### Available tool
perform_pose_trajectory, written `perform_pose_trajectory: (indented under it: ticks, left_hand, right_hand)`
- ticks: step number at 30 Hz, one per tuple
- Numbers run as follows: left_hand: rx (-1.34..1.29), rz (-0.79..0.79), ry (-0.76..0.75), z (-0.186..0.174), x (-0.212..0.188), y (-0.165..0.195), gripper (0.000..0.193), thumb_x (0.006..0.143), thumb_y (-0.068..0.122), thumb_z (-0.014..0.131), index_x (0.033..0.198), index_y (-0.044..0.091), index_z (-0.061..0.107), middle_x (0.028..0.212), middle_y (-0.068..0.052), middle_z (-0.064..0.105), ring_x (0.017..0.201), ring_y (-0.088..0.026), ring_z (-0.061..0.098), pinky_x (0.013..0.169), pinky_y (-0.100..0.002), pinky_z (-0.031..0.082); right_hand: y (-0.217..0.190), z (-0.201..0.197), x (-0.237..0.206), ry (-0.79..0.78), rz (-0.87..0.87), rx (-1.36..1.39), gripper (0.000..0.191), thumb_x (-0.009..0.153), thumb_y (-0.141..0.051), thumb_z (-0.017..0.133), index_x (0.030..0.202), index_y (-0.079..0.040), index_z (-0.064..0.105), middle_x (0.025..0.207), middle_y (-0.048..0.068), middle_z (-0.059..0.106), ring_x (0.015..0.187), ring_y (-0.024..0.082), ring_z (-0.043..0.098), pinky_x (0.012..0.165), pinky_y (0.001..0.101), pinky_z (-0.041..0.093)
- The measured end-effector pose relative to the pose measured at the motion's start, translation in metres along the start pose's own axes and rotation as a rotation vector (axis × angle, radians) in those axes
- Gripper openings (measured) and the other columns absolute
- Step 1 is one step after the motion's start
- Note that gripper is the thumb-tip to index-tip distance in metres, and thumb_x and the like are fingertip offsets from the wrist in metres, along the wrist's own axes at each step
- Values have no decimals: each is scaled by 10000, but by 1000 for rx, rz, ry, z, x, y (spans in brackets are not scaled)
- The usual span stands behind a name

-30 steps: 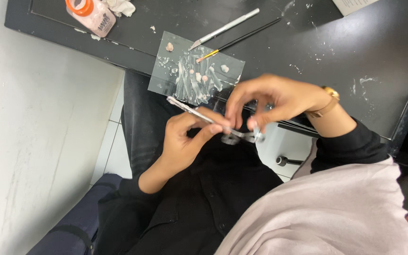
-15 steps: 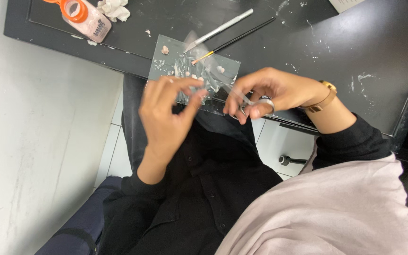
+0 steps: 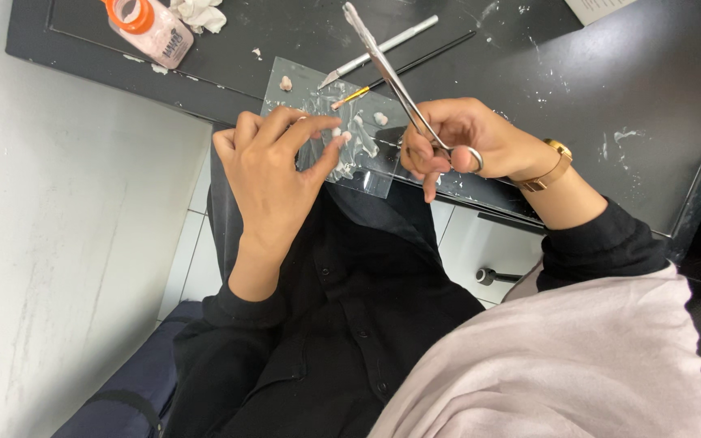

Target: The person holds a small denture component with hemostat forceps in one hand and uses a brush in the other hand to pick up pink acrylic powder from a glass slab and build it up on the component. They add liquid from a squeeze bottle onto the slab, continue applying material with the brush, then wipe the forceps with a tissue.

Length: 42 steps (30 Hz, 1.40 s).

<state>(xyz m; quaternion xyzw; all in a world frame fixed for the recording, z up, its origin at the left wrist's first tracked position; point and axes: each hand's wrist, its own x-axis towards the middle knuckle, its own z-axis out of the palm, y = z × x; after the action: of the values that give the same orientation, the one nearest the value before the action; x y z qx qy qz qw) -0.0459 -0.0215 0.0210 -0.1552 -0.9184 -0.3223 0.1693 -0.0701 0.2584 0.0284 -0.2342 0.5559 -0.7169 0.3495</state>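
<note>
A pair of metal ring-handled forceps [image 3: 403, 89] is gripped in the right hand [image 3: 464, 142], fingers closed about the ring handles, the long tips now raised up and away from the grip over the dark tabletop [image 3: 610, 73]. Half a second ago the tool lay low between both hands; it has since been lifted clear, and the left hand [image 3: 273, 174] has been drawn apart from it, so the tool is carried by the right hand alone. The left hand holds nothing, its fingertips lightly curled just beside the clear plastic sheet [image 3: 326, 101], on which small whitish lumps and smears are scattered. Beyond the sheet lie a white-handled blade [image 3: 379, 53] and a thin dark brush [image 3: 415, 69]. Farthest off, an orange-capped bottle [image 3: 148, 28] lies tipped; its contents cannot be made out
</note>
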Motion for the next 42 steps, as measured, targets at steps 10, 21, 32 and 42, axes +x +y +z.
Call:
perform_pose_trajectory:
  ticks: [10, 21, 32, 42]
  left_hand:
    - [1, -11, 7, 0, 0, -3, 162, 896, 267, 863, 1040, 273, 790, 943, 146, 653, 901, -151, 500, 874, -357, 311]
    - [11, -8, 11, 2, -2, -2, 146, 922, 266, 851, 1041, 261, 767, 1019, 146, 680, 951, -136, 530, 906, -362, 313]
    - [-47, -35, 28, 4, 2, -2, 181, 881, 184, 839, 1032, 206, 742, 921, 131, 652, 906, -135, 547, 890, -350, 325]
    - [-436, -127, 40, -18, 1, -8, 233, 832, 70, 853, 985, 137, 691, 1012, 59, 707, 862, -144, 501, 891, -301, 389]
  right_hand:
    - [-2, 7, 5, 32, 19, -21, 546, 844, -555, 778, 944, -55, 584, 842, 20, 580, 755, 102, 627, 650, 317, 665]
    - [5, 8, 4, 108, -15, 9, 478, 828, -449, 830, 964, -49, 605, 852, -37, 518, 795, 68, 555, 673, 295, 631]
    - [-17, -1, 1, 214, 100, -476, 341, 791, -259, 896, 1005, -69, 711, 825, -24, 572, 691, 46, 480, 591, 192, 410]
    - [-44, -1, 5, 153, 85, -854, 381, 686, -268, 914, 1004, -115, 771, 655, -49, 483, 645, 65, 463, 491, 215, 328]
